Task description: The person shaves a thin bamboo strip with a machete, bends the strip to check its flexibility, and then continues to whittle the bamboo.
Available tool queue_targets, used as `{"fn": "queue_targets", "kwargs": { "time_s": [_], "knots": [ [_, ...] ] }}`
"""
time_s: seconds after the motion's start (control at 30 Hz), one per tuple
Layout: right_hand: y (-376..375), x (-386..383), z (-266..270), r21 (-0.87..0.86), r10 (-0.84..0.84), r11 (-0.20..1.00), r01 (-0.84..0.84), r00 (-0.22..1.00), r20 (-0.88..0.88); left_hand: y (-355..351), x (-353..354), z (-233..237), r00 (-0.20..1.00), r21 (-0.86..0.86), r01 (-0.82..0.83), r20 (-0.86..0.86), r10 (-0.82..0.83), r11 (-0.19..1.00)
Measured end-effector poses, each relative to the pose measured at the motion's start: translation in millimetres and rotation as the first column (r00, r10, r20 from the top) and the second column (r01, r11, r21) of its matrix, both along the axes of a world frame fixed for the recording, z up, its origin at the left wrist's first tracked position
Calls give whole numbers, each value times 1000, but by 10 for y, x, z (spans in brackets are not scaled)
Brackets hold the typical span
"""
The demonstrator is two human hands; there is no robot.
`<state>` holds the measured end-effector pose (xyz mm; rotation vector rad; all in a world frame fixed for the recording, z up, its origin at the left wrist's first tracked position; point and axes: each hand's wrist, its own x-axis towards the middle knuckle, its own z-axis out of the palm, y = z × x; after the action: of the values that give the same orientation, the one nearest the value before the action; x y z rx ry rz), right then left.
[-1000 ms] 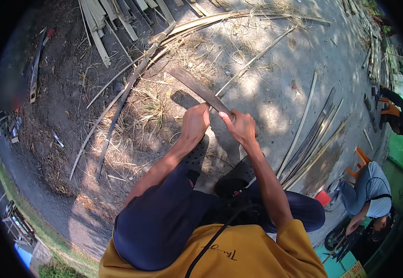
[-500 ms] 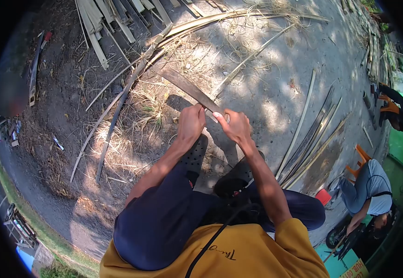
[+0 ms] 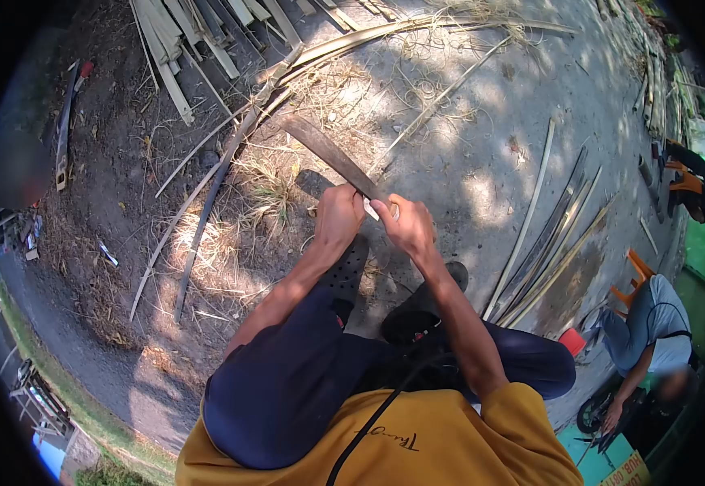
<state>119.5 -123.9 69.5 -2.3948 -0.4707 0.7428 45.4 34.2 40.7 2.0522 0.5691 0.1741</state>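
Observation:
My right hand point(image 3: 407, 224) is closed around the handle of a machete with a broad, dark blade point(image 3: 328, 151), which points away and to the left. Close beside it, my left hand point(image 3: 339, 217) is closed at the base of the blade. A long, pale bamboo strip point(image 3: 429, 111) runs from the far ground down behind the blade, in line with my left fingers. A small pale bit shows between the two hands, and the exact grip on the strip is partly hidden.
Split bamboo slats point(image 3: 170, 49) lie piled at the far left. Long curved strips point(image 3: 198, 235) and fine shavings point(image 3: 267, 190) cover the ground ahead. More strips point(image 3: 551, 247) lie to the right. A saw point(image 3: 64, 134) is far left. Another person point(image 3: 652, 332) sits at the right.
The two hands and the machete stay close together, with only slight movement. The whole view has shifted a little. The seated person's arm at the right has moved.

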Motion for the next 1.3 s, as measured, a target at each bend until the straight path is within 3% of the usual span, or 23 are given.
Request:
{"fn": "queue_targets", "kwargs": {
  "time_s": [0.1, 0.17, 0.27, 0.37, 0.43, 0.5, 0.57, 0.7, 0.77, 0.9, 1.0, 1.13, 1.23, 1.3],
  "knots": [
    [18, 144, -39, -79, 31, 997, -24, 996, 85, -24, 13, 108, 1000, 29, -6, -2, 6, 1000],
    [42, 187, -57, -49, 34, 998, -30, 995, 96, -18, 35, 69, 997, 24, -57, 53, 56, 998],
    [69, 71, -40, -39, -1, 999, 5, 997, 81, 19, 64, 86, 999, 22, -18, -41, 19, 1000],
    [76, 36, -104, 37, -48, 998, 46, 997, 59, 19, 51, 90, 1000, 14, -12, -18, 13, 1000],
    [1, 191, -38, -17, 72, 997, -71, 992, 106, -2, -3, 117, 1000, -29, -29, -3, 29, 999],
    [38, 114, -7, 31, 59, 998, -63, 989, 135, -12, 73, 137, 998, -72, -43, 44, 46, 997],
    [69, -108, -38, 112, -42, 993, 34, 997, 72, 32, 47, 128, 997, -46, -3, -79, -1, 999],
    [8, 156, -43, -14, 46, 999, -45, 995, 90, 23, -2, 125, 1000, -74, 0, 28, 2, 997],
    [53, 117, -48, -9, 24, 1000, -23, 987, 156, 32, 26, 146, 1000, -70, -18, 14, 19, 997],
    [140, 15, -67, 42, -89, 996, 85, 991, 100, 58, 77, 244, 1000, -24, -10, 18, 11, 1000],
    [54, 336, -23, -40, 35, 999, -32, 996, 84, 18, -38, 271, 1000, -23, 0, -5, -1, 1000],
    [139, 41, -33, -5, -48, 999, 48, 998, 45, 114, 63, 233, 999, -50, 3, -48, -6, 999],
    [68, 250, -86, -92, -8, 996, 18, 994, 111, 105, -34, 241, 1000, -40, 21, -22, -22, 999],
    [93, 403, -132, -40, -49, 998, 53, 995, 91, 75, -117, 294, 997, -88, -4, -74, -3, 996]
  ]
}}
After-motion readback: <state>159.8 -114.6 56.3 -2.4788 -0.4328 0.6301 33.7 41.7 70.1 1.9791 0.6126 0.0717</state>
